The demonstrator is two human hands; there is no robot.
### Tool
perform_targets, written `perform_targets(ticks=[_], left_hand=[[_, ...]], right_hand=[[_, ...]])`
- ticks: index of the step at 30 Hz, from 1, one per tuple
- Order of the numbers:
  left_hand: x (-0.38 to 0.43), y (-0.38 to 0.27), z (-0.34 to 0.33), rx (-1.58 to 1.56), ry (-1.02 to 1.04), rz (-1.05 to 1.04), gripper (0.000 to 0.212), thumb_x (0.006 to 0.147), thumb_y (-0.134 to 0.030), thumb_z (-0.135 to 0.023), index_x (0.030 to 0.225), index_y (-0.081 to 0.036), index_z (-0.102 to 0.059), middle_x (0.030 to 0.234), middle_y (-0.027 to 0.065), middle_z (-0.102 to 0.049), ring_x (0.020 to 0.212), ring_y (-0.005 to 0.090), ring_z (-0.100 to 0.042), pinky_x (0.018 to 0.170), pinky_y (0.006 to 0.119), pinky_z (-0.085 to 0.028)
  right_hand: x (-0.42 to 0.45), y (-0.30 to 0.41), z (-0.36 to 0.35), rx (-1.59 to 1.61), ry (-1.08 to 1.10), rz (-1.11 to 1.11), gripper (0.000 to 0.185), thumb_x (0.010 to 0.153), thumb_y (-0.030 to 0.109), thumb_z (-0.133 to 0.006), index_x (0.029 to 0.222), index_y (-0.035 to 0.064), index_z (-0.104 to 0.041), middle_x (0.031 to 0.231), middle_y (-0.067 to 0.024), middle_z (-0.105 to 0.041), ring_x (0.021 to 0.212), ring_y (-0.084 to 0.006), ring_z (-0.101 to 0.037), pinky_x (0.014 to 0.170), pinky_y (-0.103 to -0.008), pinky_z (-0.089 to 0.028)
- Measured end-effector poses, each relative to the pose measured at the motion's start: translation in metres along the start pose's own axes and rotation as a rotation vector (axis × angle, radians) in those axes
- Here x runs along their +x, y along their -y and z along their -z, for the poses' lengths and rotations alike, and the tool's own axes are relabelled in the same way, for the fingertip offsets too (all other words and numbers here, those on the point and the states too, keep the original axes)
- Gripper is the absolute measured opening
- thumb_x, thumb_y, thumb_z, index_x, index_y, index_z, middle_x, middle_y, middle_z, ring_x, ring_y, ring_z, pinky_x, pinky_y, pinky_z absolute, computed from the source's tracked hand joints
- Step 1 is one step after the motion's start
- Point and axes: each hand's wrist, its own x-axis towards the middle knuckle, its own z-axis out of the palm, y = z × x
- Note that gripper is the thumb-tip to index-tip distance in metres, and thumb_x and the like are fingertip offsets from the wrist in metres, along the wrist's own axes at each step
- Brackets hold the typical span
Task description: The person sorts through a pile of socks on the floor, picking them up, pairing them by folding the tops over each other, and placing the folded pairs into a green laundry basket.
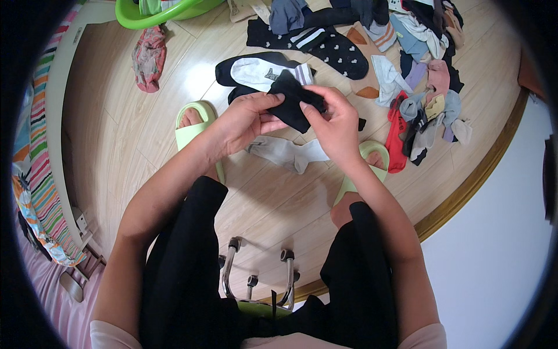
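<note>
Between my two hands is a bunched black sock (291, 102), held above the floor in front of my knees. My left hand (250, 115) pinches its left side, thumb on top and fingers beneath. On the other side, my right hand (333, 115) grips the fabric between thumb and fingers. Just beyond them lies a white sock (250, 73) with a purple-striped cuff and a dark print, on top of a dark sock (223, 72). A greyish-white sock (292, 155) lies on the floor below my hands, partly covered by my right hand.
A large heap of mixed socks (429, 102) spreads to the right, with a red sock (396, 135) at its near edge. Black heart-patterned socks (344, 56) lie ahead. A green basin (170, 17) and a reddish patterned cloth (150, 59) are far left. Chair casters (287, 255) show below.
</note>
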Motion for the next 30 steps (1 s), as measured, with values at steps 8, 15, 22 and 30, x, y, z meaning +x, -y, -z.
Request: perform_targets(ticks=[8,15,22,30], left_hand=[[-0.009,-0.004,-0.01,-0.199,-0.09,-0.058,0.032,0.105,-0.028,-0.046,0.123,-0.004,-0.055,0.118,0.0084,-0.062,0.112,0.0189,-0.059,0.098,0.037,-0.05],[-0.018,-0.007,-0.013,-0.222,-0.006,-0.096,0.015,0.099,-0.019,-0.055,0.108,-0.008,-0.057,0.106,0.0048,-0.061,0.099,0.0159,-0.057,0.088,0.037,-0.048],[-0.018,0.006,-0.02,-0.089,-0.054,-0.21,0.01,0.102,-0.014,-0.051,0.104,-0.007,-0.059,0.107,0.0033,-0.061,0.106,0.0135,-0.057,0.093,0.034,-0.048],[-0.017,0.011,-0.026,0.093,-0.107,-0.297,0.031,0.105,-0.016,-0.048,0.132,-0.004,-0.057,0.116,0.0039,-0.064,0.104,0.0113,-0.06,0.095,0.03,-0.047]], right_hand=[[-0.008,0.005,-0.008,-0.617,0.032,0.51,0.049,0.074,-0.004,-0.066,0.121,0.0111,-0.07,0.117,-0.0086,-0.064,0.099,-0.0293,-0.063,0.085,-0.0372,-0.054],[-0.007,0.017,-0.013,-0.63,0.026,0.457,0.043,0.076,0.004,-0.068,0.119,0.0068,-0.069,0.11,-0.0107,-0.062,0.102,-0.0298,-0.056,0.085,-0.0364,-0.049],[0.005,0.018,-0.023,-0.297,-0.054,0.158,0.024,0.085,0.018,-0.074,0.094,-0.0015,-0.063,0.082,-0.0097,-0.064,0.063,-0.0189,-0.062,0.058,-0.0293,-0.051],[0.005,0.021,-0.026,-0.081,-0.093,0.016,0.021,0.088,0.014,-0.071,0.1,-0.0013,-0.062,0.081,-0.0101,-0.068,0.07,-0.013,-0.066,0.063,-0.0264,-0.053]])
